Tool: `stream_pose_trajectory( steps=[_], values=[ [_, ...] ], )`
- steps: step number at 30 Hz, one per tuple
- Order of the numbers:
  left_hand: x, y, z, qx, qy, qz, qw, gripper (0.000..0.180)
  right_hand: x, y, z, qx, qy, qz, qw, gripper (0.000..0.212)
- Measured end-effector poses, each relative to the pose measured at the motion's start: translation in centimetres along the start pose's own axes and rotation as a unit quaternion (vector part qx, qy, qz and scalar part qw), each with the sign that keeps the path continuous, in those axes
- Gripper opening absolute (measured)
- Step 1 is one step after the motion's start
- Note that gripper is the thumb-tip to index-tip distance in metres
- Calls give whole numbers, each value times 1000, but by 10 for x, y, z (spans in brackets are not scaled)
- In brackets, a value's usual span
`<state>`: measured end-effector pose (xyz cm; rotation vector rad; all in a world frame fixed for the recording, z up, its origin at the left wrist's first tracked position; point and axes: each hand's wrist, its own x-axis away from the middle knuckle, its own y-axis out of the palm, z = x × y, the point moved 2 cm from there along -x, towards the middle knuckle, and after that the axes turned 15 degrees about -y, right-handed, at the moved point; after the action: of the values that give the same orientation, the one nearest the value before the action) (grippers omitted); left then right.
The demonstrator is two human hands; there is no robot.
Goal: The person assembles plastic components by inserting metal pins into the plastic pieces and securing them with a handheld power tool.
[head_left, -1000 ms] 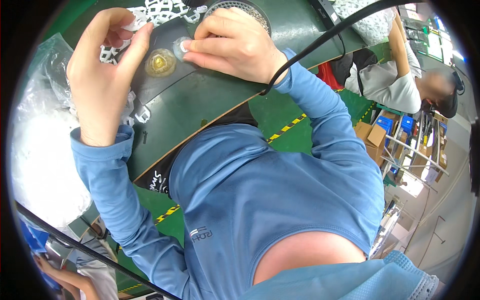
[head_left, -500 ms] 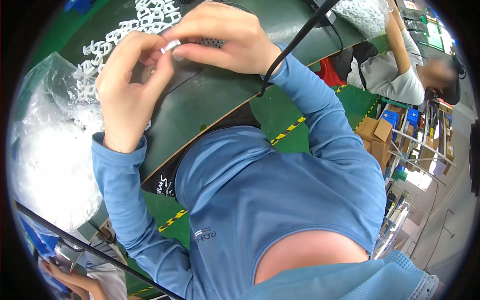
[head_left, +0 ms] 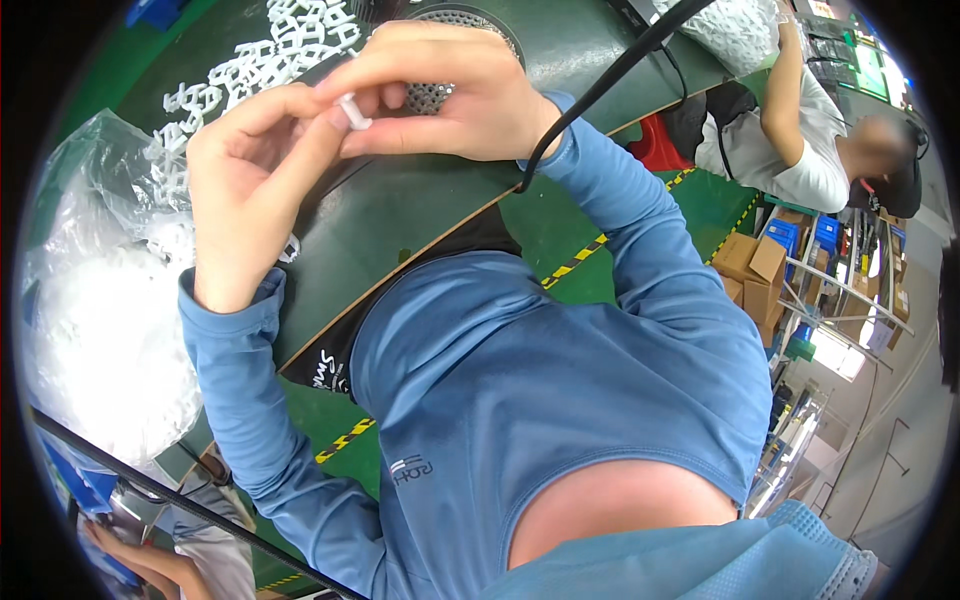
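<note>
A small white plastic piece (head_left: 355, 114) with a flared end is pinched between the fingertips of both hands above the dark green table (head_left: 345, 235). My left hand (head_left: 250, 185) has its thumb and index finger closed on the piece's left side. From the right, my right hand (head_left: 450, 90) grips it too, thumb below and index finger above. Partly behind my right hand is a round perforated metal dish (head_left: 430, 97). Beyond my left hand lies a loose heap of white plastic parts (head_left: 280, 50), open and frame-like in shape.
A clear plastic bag (head_left: 110, 310) full of white pieces stands left of my left arm. Another filled bag (head_left: 720, 30) sits at the table's far right, near a seated co-worker (head_left: 800, 140). A black cable (head_left: 600, 80) crosses above my right wrist.
The white piece has turned from slanting sideways to more upright, and lies slightly lower. Both hands shifted a little, my right one downward, baring more of the perforated dish.
</note>
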<state>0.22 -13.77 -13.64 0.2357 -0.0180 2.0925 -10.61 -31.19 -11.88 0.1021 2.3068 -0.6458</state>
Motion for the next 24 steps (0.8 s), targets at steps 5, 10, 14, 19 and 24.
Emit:
stream_pose_trajectory(
  steps=[5, 10, 14, 19, 24],
  values=[
    [1, -5, 4, -73, 50, 116, 989, 10, 4, -8, 10, 30, 1, -6, 1000, 29],
    [0, -12, 3, -44, 88, 157, 983, 10, 8, -6, 17, 35, 32, -72, 996, 29],
    [1, -12, -1, -47, 93, 157, 982, 11, 9, 3, 21, 88, 3, -112, 990, 29],
    [2, -13, -9, -63, 100, 169, 978, 11, 13, 9, 25, 109, 0, -134, 985, 28],
    [4, -4, -6, -113, 63, 110, 986, 20, -5, -12, -9, 130, -69, -85, 985, 45]
  ],
)
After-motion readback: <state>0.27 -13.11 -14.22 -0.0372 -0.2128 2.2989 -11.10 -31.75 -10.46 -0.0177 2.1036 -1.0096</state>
